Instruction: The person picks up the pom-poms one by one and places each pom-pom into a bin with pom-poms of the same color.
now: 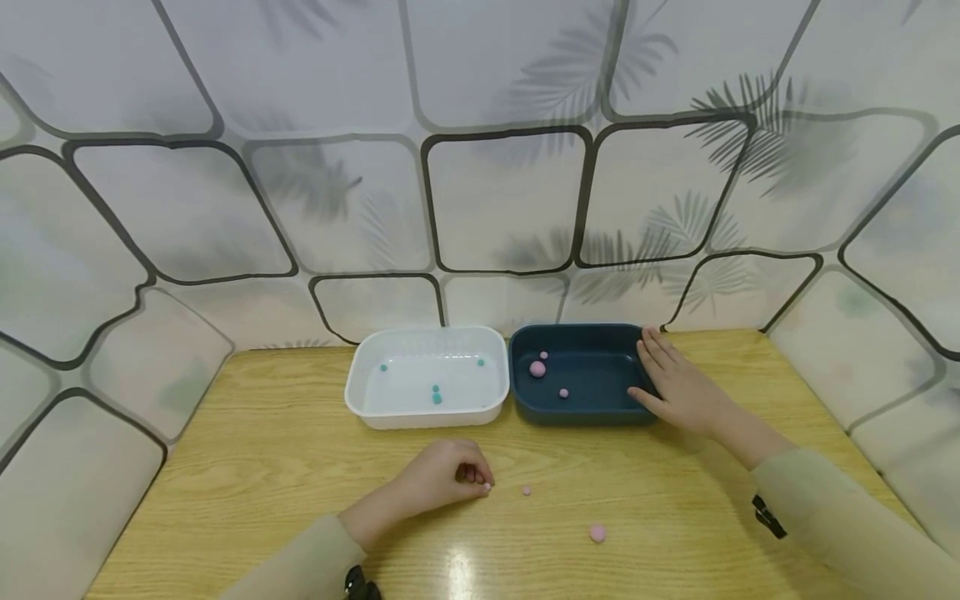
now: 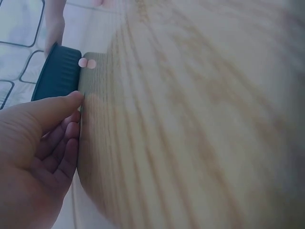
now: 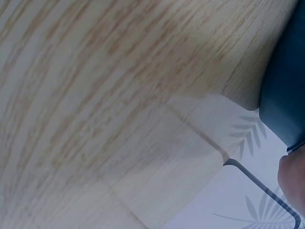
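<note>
My left hand (image 1: 442, 479) is low over the table in front of the white tray (image 1: 427, 421), pinching a tiny pink ball (image 1: 487, 486) between thumb and fingertip. Just to its right on the wood lies another small pink ball (image 1: 527, 491), and a bigger pink ball (image 1: 597, 533) sits nearer the front. My right hand (image 1: 686, 396) rests on the right rim of the dark blue tray (image 1: 588, 415), fingers straight and thumb spread toward the front. Inside that tray are three pink balls, the largest ball (image 1: 537, 368) near its left wall.
Several teal balls, one a teal ball (image 1: 437, 398), lie in the white tray. Both trays stand side by side at the back of the wooden table (image 1: 285, 433). Behind them rises a patterned wall covering (image 1: 502, 200), which also borders both sides.
</note>
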`<state>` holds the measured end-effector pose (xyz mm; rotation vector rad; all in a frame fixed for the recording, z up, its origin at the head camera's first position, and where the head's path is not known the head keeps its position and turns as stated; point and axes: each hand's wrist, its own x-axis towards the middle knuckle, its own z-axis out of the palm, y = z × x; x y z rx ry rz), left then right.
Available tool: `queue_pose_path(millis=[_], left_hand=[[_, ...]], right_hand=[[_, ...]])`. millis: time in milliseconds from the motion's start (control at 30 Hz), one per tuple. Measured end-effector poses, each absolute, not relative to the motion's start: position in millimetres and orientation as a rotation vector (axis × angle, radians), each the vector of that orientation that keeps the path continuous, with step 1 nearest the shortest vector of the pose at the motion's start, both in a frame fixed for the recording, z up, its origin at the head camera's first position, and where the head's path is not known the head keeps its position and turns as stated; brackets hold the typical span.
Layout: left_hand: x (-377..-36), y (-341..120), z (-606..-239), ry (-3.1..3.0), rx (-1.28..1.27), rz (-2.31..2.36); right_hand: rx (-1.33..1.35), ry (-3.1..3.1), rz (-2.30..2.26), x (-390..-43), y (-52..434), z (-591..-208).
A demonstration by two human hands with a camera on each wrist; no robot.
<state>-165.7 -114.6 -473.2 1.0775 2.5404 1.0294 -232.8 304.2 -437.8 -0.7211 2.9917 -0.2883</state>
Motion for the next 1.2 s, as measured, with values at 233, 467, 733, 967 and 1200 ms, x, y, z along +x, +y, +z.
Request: queue_pose_path(millis=[233,467,733,967,1200], left_hand=[[-165,-112,-472,2.560,1.021,1.048],[-166,-108,-472,2.514,0.914,1.142],[-168,-95,-467,2.498,0.913,1.223],[-170,-82,-464,2.476,0.938,1.268],[-173,-69,-456,2.480,0.957,1.296]], right_hand=[[-0.723,3.001,-0.279,-233,305,-439],[-0.716,2.996,-0.288,-232,305,-439],[-0.710,3.004,-0.284,-233,306,-440],[-0.712,3.004,-0.302,-233,305,-440],[-0.703,3.004,-0.301,-233,306,-440]])
